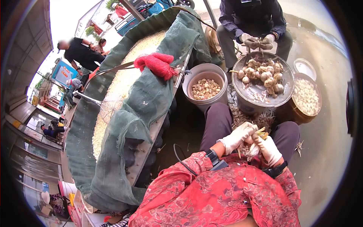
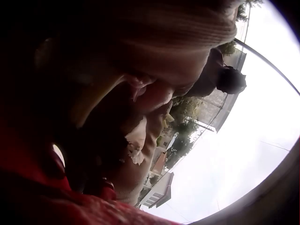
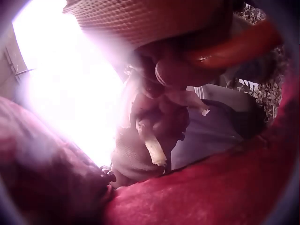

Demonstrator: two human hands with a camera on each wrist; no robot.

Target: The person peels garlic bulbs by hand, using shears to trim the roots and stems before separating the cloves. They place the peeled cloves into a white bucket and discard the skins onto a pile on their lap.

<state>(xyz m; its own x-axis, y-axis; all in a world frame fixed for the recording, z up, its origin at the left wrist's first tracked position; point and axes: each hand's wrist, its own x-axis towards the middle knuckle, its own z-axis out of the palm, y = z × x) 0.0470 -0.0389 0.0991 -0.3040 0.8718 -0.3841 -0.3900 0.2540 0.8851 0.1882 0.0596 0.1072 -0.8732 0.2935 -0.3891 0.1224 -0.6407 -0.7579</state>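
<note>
Both of my hands wear pale gloves and meet low over my lap. My left hand (image 1: 241,137) grips garlic (image 1: 252,150) with papery skin and cut stems (image 1: 261,132). From the other side, my right hand (image 1: 268,149) has its fingers curled round the same garlic. The right wrist view shows short stems (image 3: 153,149) sticking out between the gloves, and an orange rounded thing (image 3: 243,47) beside the upper one, its kind unclear. Shadow fills most of the left wrist view, where a flake of garlic skin (image 2: 136,140) clings near the fingers.
Before my knees stands a metal basin (image 1: 238,89) with garlic bulbs. A white bucket (image 1: 186,86) of cloves is left of it, a tub (image 1: 318,106) of peeled cloves right. Another gloved person (image 1: 257,19) sits opposite. A net-lined trough (image 1: 155,102) of garlic runs along my left.
</note>
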